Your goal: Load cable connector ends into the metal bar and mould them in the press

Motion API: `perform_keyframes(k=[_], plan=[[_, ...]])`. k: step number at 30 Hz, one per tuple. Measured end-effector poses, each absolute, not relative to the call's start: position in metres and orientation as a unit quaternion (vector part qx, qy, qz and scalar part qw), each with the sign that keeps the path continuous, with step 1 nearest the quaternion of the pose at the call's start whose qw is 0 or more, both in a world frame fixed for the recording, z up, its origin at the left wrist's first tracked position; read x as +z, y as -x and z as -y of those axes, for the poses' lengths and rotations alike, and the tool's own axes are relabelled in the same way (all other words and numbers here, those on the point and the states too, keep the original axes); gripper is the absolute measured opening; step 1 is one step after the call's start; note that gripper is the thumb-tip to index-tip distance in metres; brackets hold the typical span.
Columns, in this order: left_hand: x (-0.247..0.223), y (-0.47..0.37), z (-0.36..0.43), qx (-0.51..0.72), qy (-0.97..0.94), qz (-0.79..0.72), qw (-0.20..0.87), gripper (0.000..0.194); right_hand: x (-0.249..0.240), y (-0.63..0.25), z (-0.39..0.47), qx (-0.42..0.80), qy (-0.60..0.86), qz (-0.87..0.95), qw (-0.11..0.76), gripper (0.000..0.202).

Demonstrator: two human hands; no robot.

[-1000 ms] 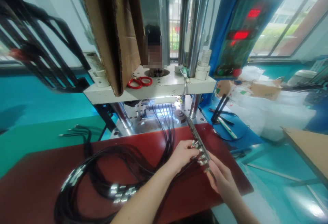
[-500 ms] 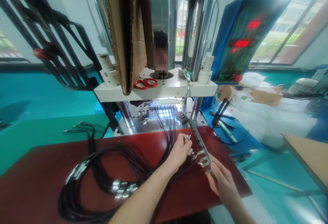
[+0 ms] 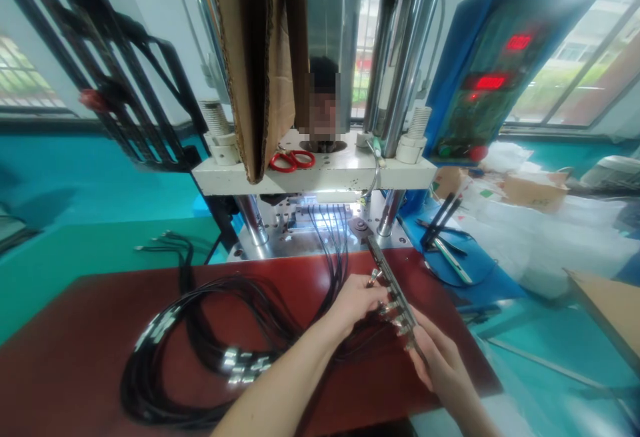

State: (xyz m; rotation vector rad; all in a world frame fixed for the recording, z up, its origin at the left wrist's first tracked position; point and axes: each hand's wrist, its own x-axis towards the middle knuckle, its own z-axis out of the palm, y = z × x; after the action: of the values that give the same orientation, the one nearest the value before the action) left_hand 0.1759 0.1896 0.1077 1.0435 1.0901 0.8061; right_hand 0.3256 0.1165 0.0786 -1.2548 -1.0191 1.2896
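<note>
My right hand (image 3: 436, 351) is closed around the near end of a long, narrow metal bar (image 3: 384, 265), which slants away over the dark red board. Several small metal connectors (image 3: 399, 320) sit along the bar's left edge. Beside that edge, my left hand (image 3: 356, 300) pinches a small metal cable connector (image 3: 373, 278); whether it touches the bar I cannot tell. Black cables (image 3: 131, 363) lie in a loop on the red board (image 3: 65, 317), to the left of my forearm. Thin cable strands (image 3: 330, 240) run from the press bed toward my left hand.
A press with a white plate (image 3: 320, 180) stands ahead, with red-handled scissors (image 3: 293, 161) and cardboard (image 3: 260, 77) on it. At right are a blue control box (image 3: 470, 57) and a blue surface (image 3: 493, 280) with a pale green-handled tool (image 3: 454, 261).
My left hand has come closer to the bar, bringing the pinched connector to its left edge. My right hand keeps its hold on the bar. The whole view has shifted slightly.
</note>
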Motion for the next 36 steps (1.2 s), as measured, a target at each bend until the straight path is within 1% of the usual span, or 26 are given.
perform_keyframes(k=[8,13,17,20,23,25,29,33,36], plan=[[0.110,-0.180,-0.187,0.391,-0.435,-0.487,0.649,0.022,0.078,-0.327,-0.116,0.537,0.545,0.393,0.510,0.053],[0.106,-0.180,-0.188,0.398,-0.439,-0.480,0.646,0.019,0.075,-0.330,-0.118,0.520,0.536,0.464,0.478,0.057],[0.093,-0.179,-0.188,0.411,-0.483,-0.494,0.595,0.020,0.073,-0.323,-0.118,0.484,0.537,0.510,0.467,0.056],[0.088,-0.176,-0.189,0.437,-0.541,-0.481,0.534,0.020,0.074,-0.321,-0.118,0.498,0.549,0.467,0.481,0.056],[0.087,-0.171,-0.193,0.500,-0.533,-0.482,0.484,0.015,0.076,-0.324,-0.118,0.517,0.565,0.409,0.496,0.059],[0.087,-0.169,-0.196,0.502,-0.519,-0.482,0.496,0.015,0.078,-0.328,-0.118,0.527,0.564,0.394,0.498,0.060],[0.086,-0.169,-0.197,0.450,-0.550,-0.475,0.519,0.021,0.078,-0.333,-0.118,0.538,0.540,0.422,0.491,0.057],[0.088,-0.173,-0.195,0.459,-0.533,-0.482,0.522,0.021,0.077,-0.331,-0.117,0.552,0.529,0.412,0.496,0.049],[0.091,-0.172,-0.195,0.449,-0.510,-0.487,0.549,0.020,0.080,-0.328,-0.115,0.556,0.536,0.399,0.494,0.047]])
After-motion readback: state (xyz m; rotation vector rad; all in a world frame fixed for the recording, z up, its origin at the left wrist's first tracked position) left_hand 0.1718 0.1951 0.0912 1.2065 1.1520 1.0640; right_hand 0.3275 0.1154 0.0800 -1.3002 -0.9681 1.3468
